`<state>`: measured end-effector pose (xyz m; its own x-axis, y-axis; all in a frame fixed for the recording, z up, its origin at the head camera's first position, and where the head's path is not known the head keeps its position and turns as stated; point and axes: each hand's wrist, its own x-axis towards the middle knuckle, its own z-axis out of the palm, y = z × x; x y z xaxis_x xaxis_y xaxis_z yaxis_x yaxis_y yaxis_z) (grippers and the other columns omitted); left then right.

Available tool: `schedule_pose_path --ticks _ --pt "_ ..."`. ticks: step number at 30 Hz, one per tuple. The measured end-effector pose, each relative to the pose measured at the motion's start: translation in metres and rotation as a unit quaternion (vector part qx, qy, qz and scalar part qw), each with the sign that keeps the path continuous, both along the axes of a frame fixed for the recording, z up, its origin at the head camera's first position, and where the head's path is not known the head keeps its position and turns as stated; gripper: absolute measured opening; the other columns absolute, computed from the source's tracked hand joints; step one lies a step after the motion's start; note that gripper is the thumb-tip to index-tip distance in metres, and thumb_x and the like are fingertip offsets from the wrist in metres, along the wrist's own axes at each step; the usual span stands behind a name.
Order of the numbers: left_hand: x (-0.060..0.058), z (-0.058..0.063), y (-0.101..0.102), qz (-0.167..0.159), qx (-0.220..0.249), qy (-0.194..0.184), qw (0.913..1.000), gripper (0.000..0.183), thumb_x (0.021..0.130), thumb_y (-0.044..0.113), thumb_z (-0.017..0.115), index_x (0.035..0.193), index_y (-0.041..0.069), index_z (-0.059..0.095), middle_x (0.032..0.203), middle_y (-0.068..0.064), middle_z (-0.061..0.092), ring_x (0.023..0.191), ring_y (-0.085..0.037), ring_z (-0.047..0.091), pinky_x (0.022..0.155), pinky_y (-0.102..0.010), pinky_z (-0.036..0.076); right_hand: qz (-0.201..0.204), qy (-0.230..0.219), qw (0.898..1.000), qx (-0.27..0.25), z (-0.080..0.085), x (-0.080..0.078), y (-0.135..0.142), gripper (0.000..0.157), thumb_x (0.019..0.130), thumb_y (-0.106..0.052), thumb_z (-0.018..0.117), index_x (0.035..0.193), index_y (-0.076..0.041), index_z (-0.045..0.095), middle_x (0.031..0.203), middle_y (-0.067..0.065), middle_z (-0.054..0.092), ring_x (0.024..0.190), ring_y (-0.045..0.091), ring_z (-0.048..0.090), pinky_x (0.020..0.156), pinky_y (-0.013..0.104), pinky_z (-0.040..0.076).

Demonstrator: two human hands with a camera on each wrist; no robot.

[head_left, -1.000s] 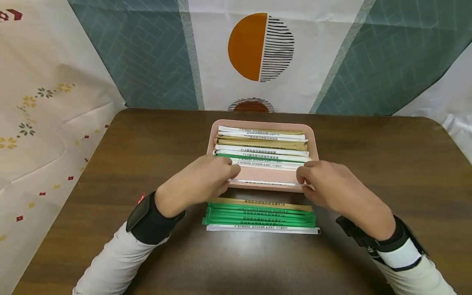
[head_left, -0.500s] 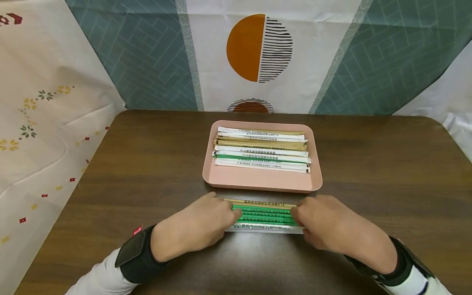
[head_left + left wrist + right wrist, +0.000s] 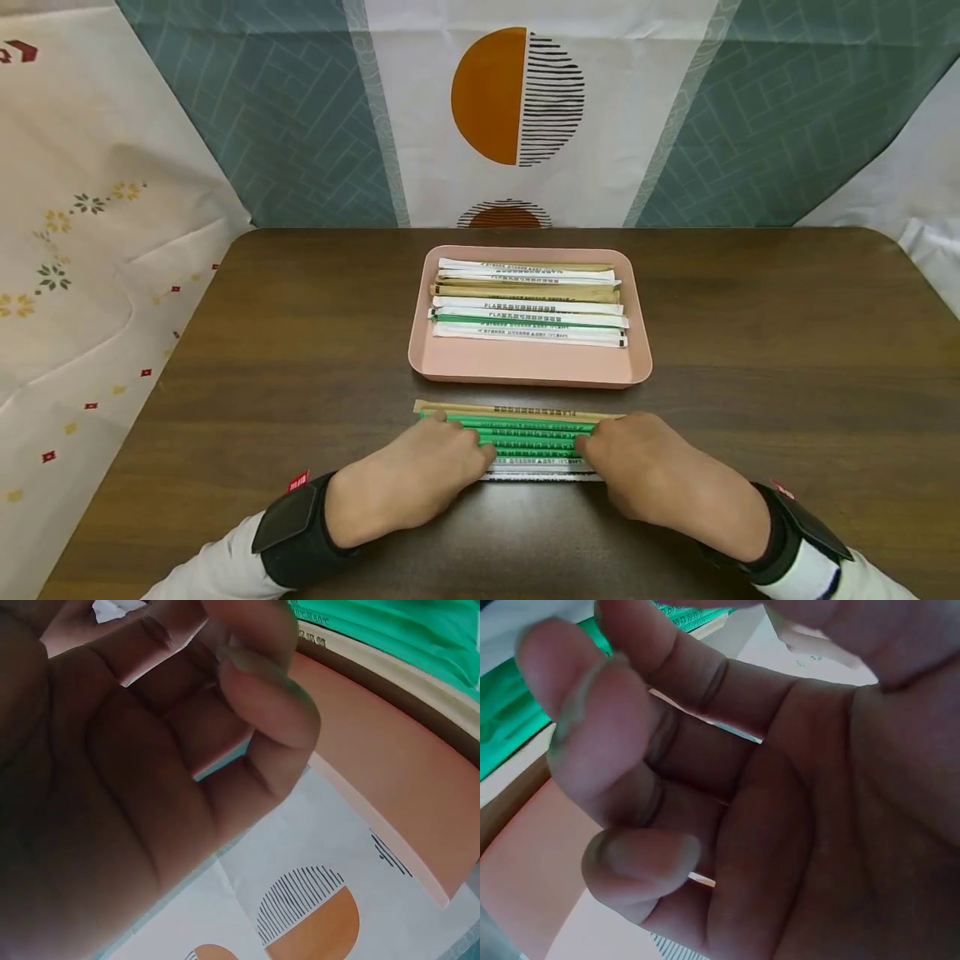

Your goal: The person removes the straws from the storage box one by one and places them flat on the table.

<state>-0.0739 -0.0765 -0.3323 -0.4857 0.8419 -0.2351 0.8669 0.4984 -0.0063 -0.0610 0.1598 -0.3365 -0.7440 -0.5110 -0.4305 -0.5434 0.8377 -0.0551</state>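
A row of paper-wrapped straws (image 3: 532, 433) lies crosswise on the table in the head view. Its back one is tan, the middle ones green, and white straws (image 3: 538, 464) run along the near side. My left hand (image 3: 423, 471) grips the row towards its left end, thumb on the inner side. Towards the right end, my right hand (image 3: 663, 475) does likewise. Both hands hide the row's ends and the exact contact of the fingertips. Curled fingers fill the left wrist view, with green straws (image 3: 405, 637) beyond; the right wrist view shows curled fingers and green straws (image 3: 514, 709) too.
Behind the row stands a pink tray (image 3: 525, 362) holding several white, tan and green wrapped straws (image 3: 525, 304) in its back part. The brown table (image 3: 315, 333) reaches back to a patterned cloth (image 3: 420, 125). Another printed cloth (image 3: 112, 333) hangs at the left.
A white straw between my hands at the tray's front is gone from there. Both hands have come towards me onto the row, whose near side now shows another white straw.
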Motion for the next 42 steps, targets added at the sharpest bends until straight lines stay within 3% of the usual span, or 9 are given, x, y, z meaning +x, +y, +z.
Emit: schedule_pose_path --ticks 5,10,14,19,22,25,28,31,42 --pt "-0.003 -0.001 -0.002 -0.007 0.014 0.008 0.9998 0.016 0.081 0.011 0.075 0.079 0.015 0.06 0.066 0.004 0.056 0.062 -0.012 0.055 0.054 -0.028 0.036 -0.004 0.008 1.0 0.005 0.002 -0.002 -0.001 0.023 0.073 -0.001 0.075 0.087 -0.011 0.061 0.074 0.0 0.057 0.059 0.014 0.051 0.054 0.037 0.046" --pt "-0.015 0.005 -0.002 0.004 0.048 -0.028 0.9985 0.009 0.084 0.012 0.072 0.087 0.012 0.063 0.074 0.002 0.06 0.068 -0.014 0.059 0.058 -0.03 0.042 0.018 0.041 0.999 -0.029 0.013 -0.01 0.005 0.024 0.075 -0.014 0.08 0.09 -0.012 0.06 0.075 -0.002 0.057 0.063 0.014 0.055 0.059 0.037 0.047" --pt "-0.042 0.01 -0.005 0.007 0.144 -0.005 0.9895 0.011 0.085 0.013 0.072 0.086 0.009 0.062 0.071 0.002 0.054 0.065 -0.015 0.053 0.06 -0.028 0.041 0.03 0.124 0.987 -0.099 0.027 -0.025 0.014 0.024 0.078 -0.018 0.08 0.088 -0.012 0.059 0.073 -0.004 0.055 0.059 0.01 0.05 0.054 0.031 0.043" --pt "-0.087 0.01 -0.01 -0.013 0.239 0.056 0.9693 0.017 0.079 0.001 0.074 0.08 0.008 0.059 0.071 -0.001 0.053 0.068 -0.018 0.051 0.071 -0.032 0.043 -0.012 0.223 0.965 -0.138 0.029 -0.055 0.026 0.023 0.077 -0.01 0.079 0.092 -0.005 0.063 0.073 0.003 0.057 0.051 0.012 0.045 0.047 0.029 0.039" --pt "-0.11 0.004 -0.014 -0.016 0.259 0.076 0.9628 0.018 0.076 -0.009 0.07 0.083 0.006 0.062 0.077 -0.005 0.06 0.073 -0.021 0.054 0.079 -0.037 0.043 -0.024 0.252 0.956 -0.148 0.019 -0.073 0.034 0.027 0.077 -0.007 0.077 0.099 0.001 0.062 0.077 0.009 0.058 0.054 0.017 0.048 0.048 0.032 0.04" --pt "-0.124 -0.002 -0.019 0.015 0.234 0.08 0.9689 0.021 0.077 -0.012 0.068 0.091 0.003 0.064 0.086 -0.009 0.064 0.076 -0.022 0.056 0.078 -0.036 0.045 -0.015 0.267 0.95 -0.159 0.007 -0.087 0.04 0.029 0.078 -0.003 0.074 0.103 0.004 0.061 0.084 0.013 0.059 0.063 0.021 0.053 0.052 0.034 0.044" --pt "-0.129 -0.008 -0.022 0.053 0.175 0.082 0.9798 0.023 0.08 -0.004 0.072 0.1 0.003 0.064 0.096 -0.011 0.065 0.081 -0.021 0.06 0.068 -0.033 0.048 -0.004 0.27 0.949 -0.161 -0.003 -0.095 0.045 0.026 0.077 0.0 0.075 0.1 0.003 0.064 0.087 0.014 0.06 0.07 0.023 0.056 0.056 0.036 0.048" --pt "-0.13 -0.012 -0.022 0.081 0.141 0.072 0.984 0.022 0.083 0.0 0.071 0.103 0.005 0.064 0.099 -0.011 0.066 0.085 -0.021 0.061 0.069 -0.035 0.048 0.001 0.274 0.949 -0.153 -0.01 -0.098 0.047 0.02 0.076 0.002 0.075 0.094 0.002 0.067 0.085 0.013 0.06 0.072 0.025 0.057 0.057 0.036 0.049" --pt "-0.123 -0.011 -0.022 0.098 0.16 0.045 0.9812 0.015 0.082 -0.004 0.065 0.093 0.005 0.069 0.086 -0.009 0.062 0.071 -0.017 0.053 0.064 -0.028 0.044 -0.008 0.273 0.953 -0.133 -0.011 -0.097 0.042 0.01 0.077 0.002 0.07 0.079 -0.002 0.062 0.072 0.007 0.054 0.063 0.019 0.048 0.054 0.033 0.04"
